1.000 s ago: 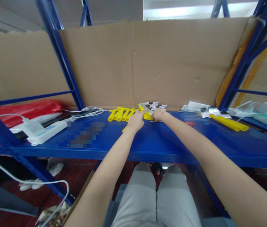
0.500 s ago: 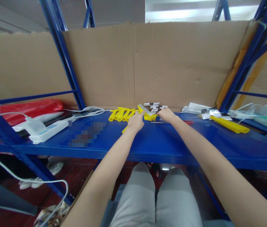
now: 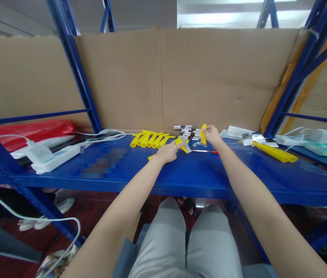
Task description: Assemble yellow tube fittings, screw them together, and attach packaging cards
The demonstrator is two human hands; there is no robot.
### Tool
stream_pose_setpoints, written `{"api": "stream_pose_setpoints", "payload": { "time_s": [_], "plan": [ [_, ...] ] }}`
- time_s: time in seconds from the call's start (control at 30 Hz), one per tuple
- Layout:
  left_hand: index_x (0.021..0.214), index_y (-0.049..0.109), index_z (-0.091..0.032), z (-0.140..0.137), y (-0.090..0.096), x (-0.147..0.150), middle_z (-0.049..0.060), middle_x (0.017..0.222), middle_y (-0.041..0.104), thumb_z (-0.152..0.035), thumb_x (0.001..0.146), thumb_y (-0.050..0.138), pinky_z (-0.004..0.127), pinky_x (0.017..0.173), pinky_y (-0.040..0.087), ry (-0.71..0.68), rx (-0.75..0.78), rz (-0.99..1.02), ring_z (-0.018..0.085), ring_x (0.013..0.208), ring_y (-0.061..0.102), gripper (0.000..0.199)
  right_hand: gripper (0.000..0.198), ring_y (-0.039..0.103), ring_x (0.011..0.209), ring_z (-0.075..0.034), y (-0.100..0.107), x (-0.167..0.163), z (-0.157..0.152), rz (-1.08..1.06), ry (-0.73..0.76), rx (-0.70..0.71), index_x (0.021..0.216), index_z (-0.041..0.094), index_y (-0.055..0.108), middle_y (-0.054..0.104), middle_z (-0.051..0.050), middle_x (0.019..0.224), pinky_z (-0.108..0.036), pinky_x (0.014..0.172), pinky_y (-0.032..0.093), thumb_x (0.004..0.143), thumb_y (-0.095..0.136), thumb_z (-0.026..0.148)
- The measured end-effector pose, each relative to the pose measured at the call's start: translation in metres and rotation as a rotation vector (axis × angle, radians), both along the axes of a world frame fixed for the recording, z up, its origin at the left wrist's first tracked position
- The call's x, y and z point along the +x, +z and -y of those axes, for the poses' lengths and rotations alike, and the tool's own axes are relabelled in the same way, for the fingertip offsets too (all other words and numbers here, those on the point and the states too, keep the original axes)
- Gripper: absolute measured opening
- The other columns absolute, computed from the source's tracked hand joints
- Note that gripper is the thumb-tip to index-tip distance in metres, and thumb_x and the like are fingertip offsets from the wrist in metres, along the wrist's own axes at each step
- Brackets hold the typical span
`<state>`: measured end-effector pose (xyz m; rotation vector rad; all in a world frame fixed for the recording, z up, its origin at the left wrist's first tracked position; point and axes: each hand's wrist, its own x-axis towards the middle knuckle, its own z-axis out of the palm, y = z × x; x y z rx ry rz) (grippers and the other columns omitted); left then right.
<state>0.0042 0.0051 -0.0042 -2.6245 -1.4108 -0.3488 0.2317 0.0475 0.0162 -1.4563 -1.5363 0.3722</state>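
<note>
My left hand [image 3: 167,152] is closed around a yellow scraper, whose grey metal blade [image 3: 185,143] shows past the fingers. Part of its yellow handle [image 3: 151,157] sticks out below that hand. My right hand [image 3: 212,135] pinches a flat yellow plastic piece [image 3: 203,133], raised on edge above the shelf. Beneath it lie small metal bits [image 3: 196,144], too small to name. A screwdriver with a red handle [image 3: 216,152] lies between the hands, its shaft pointing left. Yellow T-shaped handles [image 3: 151,143] stand in a row left of my left hand.
White-and-dark small packs [image 3: 191,134] are stacked against the cardboard [image 3: 210,77]. Two yellow tubes [image 3: 275,151] and white boxes lie to the right. A power strip [image 3: 56,160], cables and a red bag [image 3: 41,133] are at the left. Blue posts frame the shelf.
My right hand has lifted the flat yellow piece from the pile and moved right with it. The blade at my left hand has shifted right and nearer to me, uncovering the screwdriver.
</note>
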Motion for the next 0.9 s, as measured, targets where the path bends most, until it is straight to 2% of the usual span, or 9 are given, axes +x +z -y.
{"api": "stream_pose_setpoints", "payload": {
  "time_s": [0.07,0.17,0.23,0.33,0.47,0.63,0.73,0.9],
  "plan": [
    [0.15,0.041,-0.039,0.0,0.0,0.0,0.01,0.137,0.056,-0.018,0.095,0.04,0.039,0.093,0.051,0.003,-0.006,-0.005,0.028,0.114,0.064,0.059,0.009,0.052,0.04,-0.01,0.003,-0.01,0.011,-0.15,-0.015,-0.122,0.094,0.015,0.055,0.058,0.002,0.06,-0.021,0.042,0.044,0.098,0.049,0.022],
    [0.15,0.041,-0.039,-0.001,0.0,0.0,0.01,0.136,0.057,-0.019,0.096,0.041,0.041,0.094,0.051,0.002,-0.021,-0.015,0.029,0.113,0.064,0.058,0.012,0.043,0.034,-0.006,0.007,-0.023,0.025,-0.203,0.023,-0.237,0.086,0.014,0.057,0.05,0.006,0.05,-0.017,0.036,0.036,0.095,0.049,0.01],
    [0.15,0.041,-0.038,-0.002,0.0,-0.001,0.01,0.136,0.058,-0.018,0.095,0.041,0.041,0.095,0.05,-0.004,-0.031,-0.015,0.029,0.114,0.064,0.058,0.013,0.045,0.035,-0.007,0.008,-0.028,0.03,-0.228,0.062,-0.291,0.089,0.013,0.059,0.051,0.006,0.049,-0.017,0.037,0.038,0.092,0.049,0.004],
    [0.15,0.041,-0.037,-0.002,0.0,-0.001,0.01,0.136,0.059,-0.017,0.095,0.042,0.039,0.097,0.05,-0.014,-0.043,-0.013,0.028,0.117,0.063,0.059,0.015,0.055,0.041,-0.01,0.008,-0.03,0.032,-0.29,0.091,-0.344,0.094,0.012,0.06,0.056,0.004,0.05,-0.02,0.044,0.049,0.087,0.054,0.0],
    [0.149,0.043,-0.035,-0.003,0.001,-0.002,0.009,0.135,0.06,-0.017,0.095,0.043,0.038,0.098,0.049,-0.017,-0.052,-0.023,0.027,0.119,0.061,0.057,0.012,0.057,0.045,-0.012,0.008,-0.03,0.031,-0.318,0.101,-0.38,0.081,0.014,0.06,0.058,0.002,0.05,-0.021,0.046,0.05,0.083,0.06,0.002],
    [0.149,0.043,-0.035,-0.002,0.001,-0.003,0.009,0.14,0.057,-0.015,0.094,0.043,0.038,0.098,0.049,-0.021,-0.06,-0.013,0.028,0.122,0.06,0.059,0.024,0.047,0.044,-0.007,0.009,-0.028,0.033,-0.231,0.065,-0.359,0.063,0.016,0.054,0.051,0.005,0.047,-0.016,0.041,0.034,0.08,0.068,0.007],
    [0.149,0.042,-0.035,-0.001,0.001,-0.003,0.009,0.141,0.057,-0.015,0.094,0.043,0.039,0.098,0.049,-0.016,-0.066,-0.013,0.029,0.122,0.06,0.059,0.026,0.04,0.044,-0.006,0.009,-0.028,0.035,-0.189,0.067,-0.35,0.06,0.016,0.053,0.046,0.006,0.046,-0.016,0.042,0.028,0.08,0.068,0.008],
    [0.149,0.043,-0.034,0.0,0.002,-0.003,0.009,0.141,0.057,-0.015,0.094,0.043,0.04,0.098,0.05,-0.015,-0.068,-0.019,0.029,0.123,0.06,0.058,0.03,0.039,0.046,-0.006,0.008,-0.028,0.032,-0.195,0.079,-0.377,0.058,0.016,0.05,0.044,0.007,0.046,-0.018,0.045,0.029,0.076,0.075,0.012]
  ]
}}
